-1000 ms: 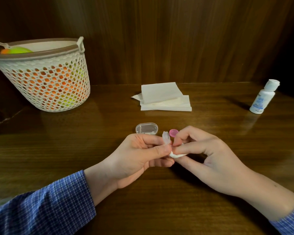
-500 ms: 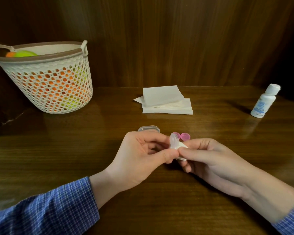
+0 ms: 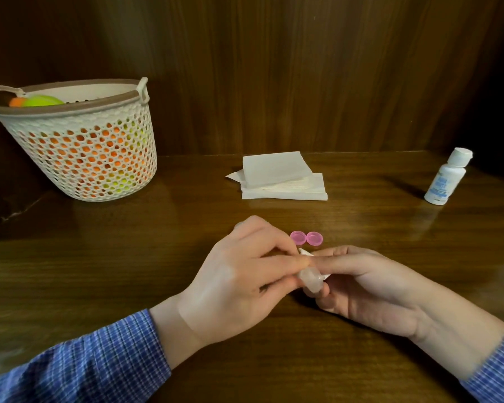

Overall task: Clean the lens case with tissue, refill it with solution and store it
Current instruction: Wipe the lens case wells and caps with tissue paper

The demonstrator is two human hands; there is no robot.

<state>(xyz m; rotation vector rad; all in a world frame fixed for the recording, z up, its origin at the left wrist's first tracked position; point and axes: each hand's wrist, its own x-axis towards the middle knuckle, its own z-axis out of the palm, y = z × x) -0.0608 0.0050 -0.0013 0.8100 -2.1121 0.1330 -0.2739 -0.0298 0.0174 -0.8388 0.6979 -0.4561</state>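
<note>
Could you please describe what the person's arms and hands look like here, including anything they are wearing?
Both forearms wear long sleeves of blue checked fabric with fine pale lines: the left sleeve ends just below the wrist, the right sleeve likewise. The left hand and right hand are bare, with no gloves, rings or watch visible.

Table (image 3: pixel 99 271): dark brown wood grain w/ a gloss; wall behind same brown. Basket (image 3: pixel 82 158) at back-left corner: cream lattice, tan rim, orange & lime-green showing thru holes. Tissue stack (image 3: pixel 280 175) at back edge: white. Bottle (image 3: pixel 445 178) nr right edge: white w/ blue print. Two caps (image 3: pixel 306 238): pink. Lens case (image 3: pixel 312 280): clear, frosted. Sleeves (image 3: pixel 85 362): blue check w/ white lines.
</note>
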